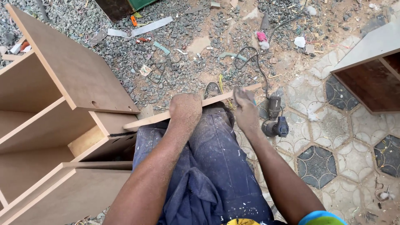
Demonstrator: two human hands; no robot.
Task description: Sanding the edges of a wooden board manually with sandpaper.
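The wooden strip (196, 109) lies across your knee, one end by the cabinet (62, 116), the other reaching toward the power tool (275, 121) on the tiled floor (333, 137). It could slide or tip, since only your knee props it. Your left hand (185, 110) is clamped over its middle. Your right hand (246, 110) grips the strip further along; I cannot tell whether it holds something small too.
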